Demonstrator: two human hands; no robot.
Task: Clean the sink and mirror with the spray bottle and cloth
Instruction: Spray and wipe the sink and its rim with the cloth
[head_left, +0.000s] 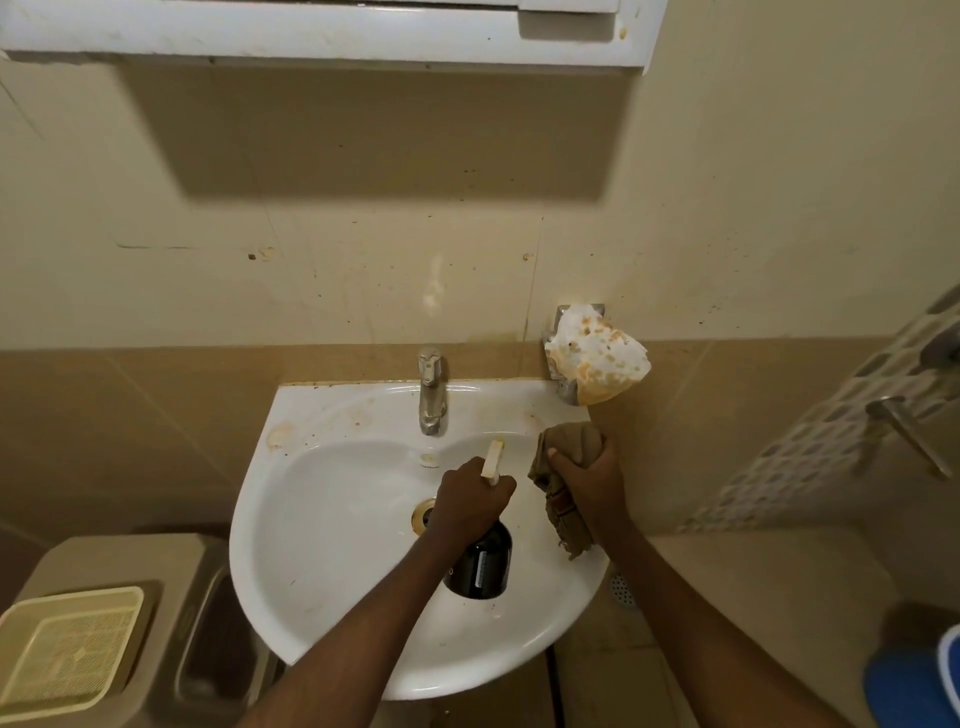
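Head view, looking down on sink (322, 597). Left hand (470, 501) clenched round neck of dark spray bottle (480, 564), pale nozzle (493, 460) aimed up toward tap (431, 392); bottle held over basin, just right of drain (425, 514). Right hand (589, 480) gripping bunched brown cloth (563, 486) at right rim of sink, loose end hanging over edge. Rust-brown spots visible on ledge left of tap and near back rim. White cabinet edge (322, 39) at top of frame; mirror itself not discernible.

Judged step: spraying basin ahead of wiping. To do well: direct nozzle at stained ledge and around tap base first, then sweep mist across bowl; keep cloth clear of spray until surface wetted. Wipe from rim down toward drain so grime runs inward. Refold cloth to clean face before moving up to mirror, to avoid smearing.
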